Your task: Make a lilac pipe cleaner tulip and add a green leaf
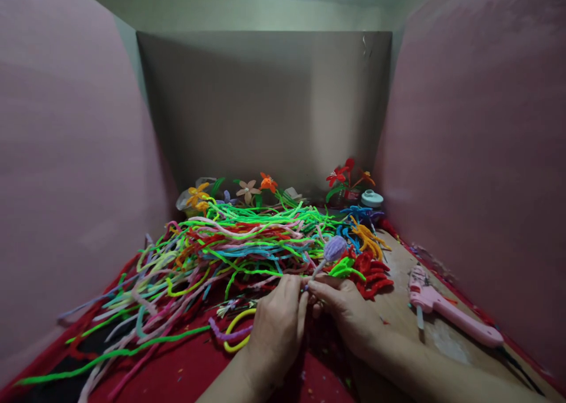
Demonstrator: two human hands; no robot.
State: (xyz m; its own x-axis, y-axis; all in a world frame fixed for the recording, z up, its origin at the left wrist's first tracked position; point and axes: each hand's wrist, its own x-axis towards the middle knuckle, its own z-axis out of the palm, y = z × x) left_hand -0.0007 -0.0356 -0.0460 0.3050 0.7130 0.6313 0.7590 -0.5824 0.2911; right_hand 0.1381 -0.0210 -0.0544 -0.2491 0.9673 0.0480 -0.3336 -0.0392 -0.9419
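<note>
A lavender pipe-cleaner bud [335, 249] on a fuzzy stem [317, 268] rises from between my fingertips, tilted to the right. My left hand [275, 323] has its fingers closed on the lower stem. From the other side, my right hand [347, 313] pinches the same stem, thumb and fingertips close to the left ones. The fingers hide the stem's lower end. Beside my left hand lie a purple pipe cleaner [230, 332] and a yellow loop [239, 330]. Just beyond my right hand are red pipe-cleaner petals [374, 275] and bright green ones [347, 268].
A large heap of colourful pipe cleaners [247, 232] spreads across the red cloth [177, 367]. A pink glue gun [455, 314] lies at right on the wooden board [400, 255]. Finished flowers [267, 182] stand at the back, near a pale blue lid [372, 198]. Pink walls flank both sides.
</note>
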